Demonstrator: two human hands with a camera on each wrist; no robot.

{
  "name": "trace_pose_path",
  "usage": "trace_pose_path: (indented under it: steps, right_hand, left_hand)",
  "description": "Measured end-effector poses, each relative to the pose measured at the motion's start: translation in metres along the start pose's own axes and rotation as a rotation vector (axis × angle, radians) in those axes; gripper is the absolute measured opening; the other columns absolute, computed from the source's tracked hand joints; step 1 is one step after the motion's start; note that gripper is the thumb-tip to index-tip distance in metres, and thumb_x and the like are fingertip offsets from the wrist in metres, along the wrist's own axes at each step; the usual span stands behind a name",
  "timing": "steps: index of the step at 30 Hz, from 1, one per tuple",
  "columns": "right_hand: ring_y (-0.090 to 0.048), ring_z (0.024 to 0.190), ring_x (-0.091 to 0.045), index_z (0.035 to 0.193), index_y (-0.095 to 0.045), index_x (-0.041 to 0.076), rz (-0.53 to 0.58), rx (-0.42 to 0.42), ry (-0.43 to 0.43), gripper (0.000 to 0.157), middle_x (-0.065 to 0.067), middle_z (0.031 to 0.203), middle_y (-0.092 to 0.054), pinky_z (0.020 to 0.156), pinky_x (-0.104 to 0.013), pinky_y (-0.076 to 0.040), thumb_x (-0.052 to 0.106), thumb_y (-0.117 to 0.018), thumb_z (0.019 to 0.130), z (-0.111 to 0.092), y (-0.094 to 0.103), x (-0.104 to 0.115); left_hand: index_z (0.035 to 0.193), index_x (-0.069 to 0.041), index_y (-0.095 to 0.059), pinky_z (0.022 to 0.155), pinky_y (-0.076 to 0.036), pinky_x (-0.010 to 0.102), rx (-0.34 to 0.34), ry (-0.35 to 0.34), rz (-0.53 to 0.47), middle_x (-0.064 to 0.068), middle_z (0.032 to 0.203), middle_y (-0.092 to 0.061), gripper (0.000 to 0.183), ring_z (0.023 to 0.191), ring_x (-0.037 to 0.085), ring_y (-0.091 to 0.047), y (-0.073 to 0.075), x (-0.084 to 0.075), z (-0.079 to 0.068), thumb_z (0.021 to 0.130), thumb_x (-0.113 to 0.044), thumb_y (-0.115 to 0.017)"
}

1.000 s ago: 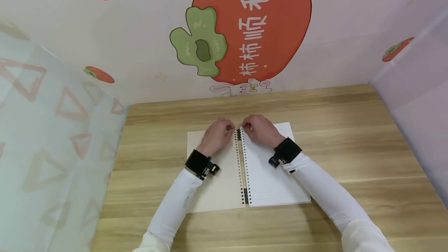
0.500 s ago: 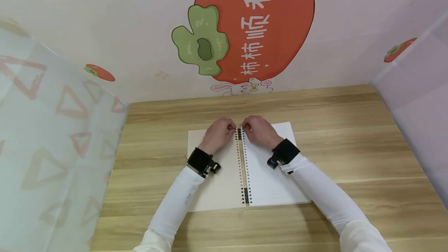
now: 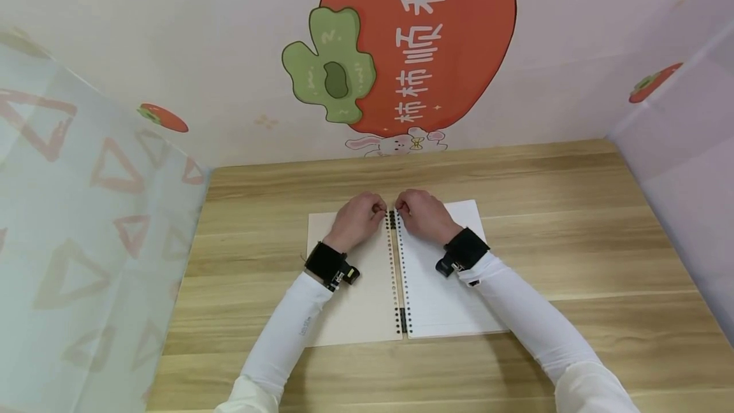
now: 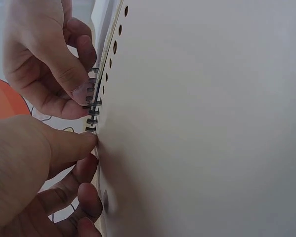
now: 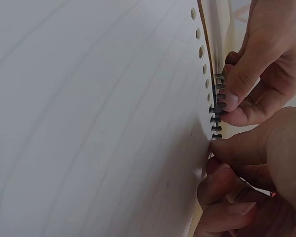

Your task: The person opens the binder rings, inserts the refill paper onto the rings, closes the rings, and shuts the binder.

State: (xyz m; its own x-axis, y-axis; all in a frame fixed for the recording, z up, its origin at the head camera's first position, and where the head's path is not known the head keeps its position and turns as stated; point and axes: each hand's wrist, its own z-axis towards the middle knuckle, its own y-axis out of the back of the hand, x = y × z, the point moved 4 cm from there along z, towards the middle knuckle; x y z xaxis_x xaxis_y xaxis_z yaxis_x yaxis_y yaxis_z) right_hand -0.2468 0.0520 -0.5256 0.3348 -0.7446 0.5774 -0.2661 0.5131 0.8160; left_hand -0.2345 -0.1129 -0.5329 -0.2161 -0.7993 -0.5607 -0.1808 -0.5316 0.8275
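Observation:
A loose-leaf notebook [image 3: 459, 298] lies spread on the wooden table, lined white pages to the right and a beige cover [image 3: 350, 311] to the left. Black ring clips join the two sides, one upper clip [image 3: 392, 220] and one lower clip [image 3: 403, 320]. At the upper clip my left hand [image 3: 358, 218] pinches the punched edge on the cover side. My right hand [image 3: 427, 215] pinches the page side opposite. Both wrist views show the dark rings [image 4: 92, 112] between the thumbs, some threaded near the holes [image 5: 201, 52]. Whether the rings are parted is too small to tell.
A wooden tabletop [image 3: 573, 241] surrounds the notebook. Behind it rises a wall [image 3: 241, 69] printed with a big red persimmon and white characters. More pale patterned walls stand at left and right. Each wrist wears a black strap with a small camera.
The head view has shifted slightly. Both hands keep their hold at the upper clip, and the notebook stays in place.

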Motion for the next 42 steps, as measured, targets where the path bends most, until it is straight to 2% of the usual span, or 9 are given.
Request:
trace_pose_path:
  steps: [7,25,42]
  right_hand:
    - [-0.060,0.081,-0.021,0.102,-0.075,0.005,0.000,-0.012,0.033,0.011,-0.006,0.093,-0.068,0.070,-0.034,-0.051,0.007,-0.067,0.095,0.0012,0.0010,0.0029]
    - [-0.061,0.084,-0.021,0.102,-0.076,0.006,0.057,-0.027,0.045,0.012,-0.006,0.096,-0.070,0.075,-0.035,-0.052,0.006,-0.066,0.094,0.0023,-0.0025,-0.0037]
    - [-0.061,0.085,-0.022,0.104,-0.076,0.007,0.082,-0.011,0.038,0.013,-0.005,0.097,-0.070,0.077,-0.036,-0.051,0.008,-0.067,0.096,0.0018,-0.0024,-0.0032]
  left_hand:
    - [0.100,-0.016,-0.075,0.074,-0.051,0.031,-0.002,-0.024,0.016,-0.004,0.095,-0.065,0.009,0.086,0.013,-0.060,0.0007,-0.0023,0.0013,0.099,-0.021,-0.067]
    - [0.100,-0.017,-0.075,0.072,-0.049,0.030,-0.007,-0.063,0.058,-0.004,0.093,-0.063,0.007,0.084,0.012,-0.057,-0.0030,-0.0015,0.0040,0.098,-0.019,-0.068]
    - [0.102,-0.017,-0.075,0.075,-0.051,0.031,-0.013,-0.080,0.027,-0.005,0.095,-0.064,0.009,0.087,0.012,-0.059,-0.0039,-0.0026,0.0037,0.099,-0.020,-0.068]
